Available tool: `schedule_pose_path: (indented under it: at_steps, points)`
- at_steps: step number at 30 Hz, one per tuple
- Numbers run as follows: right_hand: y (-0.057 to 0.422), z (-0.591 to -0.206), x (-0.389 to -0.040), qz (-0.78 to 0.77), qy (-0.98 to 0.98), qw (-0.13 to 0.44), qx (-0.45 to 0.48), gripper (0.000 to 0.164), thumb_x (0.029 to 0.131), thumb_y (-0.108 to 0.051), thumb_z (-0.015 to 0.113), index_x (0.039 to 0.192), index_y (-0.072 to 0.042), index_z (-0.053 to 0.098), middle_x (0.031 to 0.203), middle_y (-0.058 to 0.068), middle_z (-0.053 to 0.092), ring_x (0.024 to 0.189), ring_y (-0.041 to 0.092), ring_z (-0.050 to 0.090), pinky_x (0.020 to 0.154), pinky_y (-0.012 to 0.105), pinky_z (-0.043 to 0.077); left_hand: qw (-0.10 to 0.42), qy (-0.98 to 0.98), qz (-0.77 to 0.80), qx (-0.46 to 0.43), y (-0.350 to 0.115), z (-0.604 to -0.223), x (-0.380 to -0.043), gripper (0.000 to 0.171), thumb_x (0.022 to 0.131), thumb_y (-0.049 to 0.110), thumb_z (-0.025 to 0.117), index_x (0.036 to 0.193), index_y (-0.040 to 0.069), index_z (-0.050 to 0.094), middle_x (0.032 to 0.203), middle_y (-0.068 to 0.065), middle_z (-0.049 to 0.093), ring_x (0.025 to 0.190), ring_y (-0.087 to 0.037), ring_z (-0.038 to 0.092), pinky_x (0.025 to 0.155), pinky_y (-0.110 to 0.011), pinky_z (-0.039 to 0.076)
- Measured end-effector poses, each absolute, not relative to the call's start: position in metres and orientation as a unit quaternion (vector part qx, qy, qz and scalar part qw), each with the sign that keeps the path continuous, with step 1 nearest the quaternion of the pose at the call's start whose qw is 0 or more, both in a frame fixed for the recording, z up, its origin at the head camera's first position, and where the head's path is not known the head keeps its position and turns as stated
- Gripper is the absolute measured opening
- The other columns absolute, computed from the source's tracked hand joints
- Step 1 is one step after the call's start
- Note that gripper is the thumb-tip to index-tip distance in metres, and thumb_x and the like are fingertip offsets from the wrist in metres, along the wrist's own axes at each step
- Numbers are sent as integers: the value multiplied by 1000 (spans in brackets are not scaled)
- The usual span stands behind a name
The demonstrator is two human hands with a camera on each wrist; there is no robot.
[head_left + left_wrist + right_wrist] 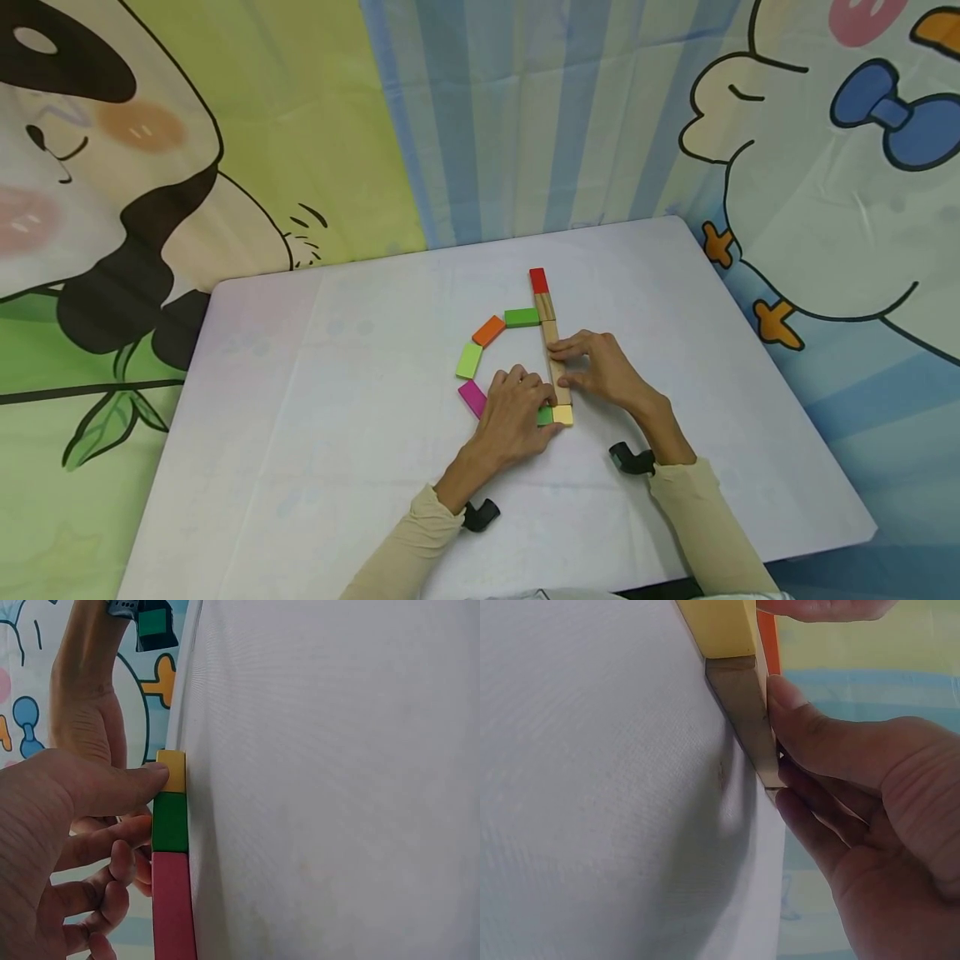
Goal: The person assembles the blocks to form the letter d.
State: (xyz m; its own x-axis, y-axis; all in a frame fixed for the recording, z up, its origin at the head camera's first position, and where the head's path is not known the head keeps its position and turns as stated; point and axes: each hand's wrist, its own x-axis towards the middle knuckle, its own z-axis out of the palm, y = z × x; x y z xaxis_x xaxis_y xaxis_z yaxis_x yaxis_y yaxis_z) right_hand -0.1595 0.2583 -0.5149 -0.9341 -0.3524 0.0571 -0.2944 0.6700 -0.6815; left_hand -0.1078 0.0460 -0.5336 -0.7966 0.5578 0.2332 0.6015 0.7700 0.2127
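Note:
Small coloured and plain wooden blocks form a closed outline on the white table. In the head view my left hand (513, 417) lies over its near side. Its thumb touches the yellow block (562, 415) and its index finger is across the green block (170, 822), so thumb and finger pinch the corner there. The magenta block (472, 398) is partly under this hand. My right hand (606, 367) holds the plain wooden block (742, 701) in the straight right-hand row, thumb and fingertips on it. Further up that row is a red block (537, 280).
A lime block (468, 361), an orange block (489, 331) and another green block (522, 317) make the outline's left and far sides. The white table (337, 433) extends around it. A printed cartoon curtain (480, 125) hangs behind the table's far edge.

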Motion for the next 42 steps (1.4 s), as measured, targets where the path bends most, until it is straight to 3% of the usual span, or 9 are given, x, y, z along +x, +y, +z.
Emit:
schedule_pose_path:
  at_steps: [18,28,42]
  points:
    - [258,-514,-159,-367,913,48,-170,48,79,-3,96,125,-4,81,137,9,77,132,35,69,119,61,46,88,-934,-142,-315,47,-534,-108,34,82,52,93,100,26,82,93,9,71,97,-14,56,84,-32,39]
    - [259,-515,-158,-369,912,39,-177,50,77,-2,97,124,-3,81,136,10,78,130,36,70,117,61,48,54,-942,-146,-297,35,-528,-109,38,81,53,93,104,26,81,97,9,72,101,-15,56,88,-35,41]
    - [256,-513,-158,-366,913,45,-174,49,78,-4,96,125,-4,81,137,8,78,130,34,70,117,59,49,55,-939,-147,-307,27,-532,-112,32,80,50,95,97,26,82,88,10,69,98,-15,58,86,-35,42]
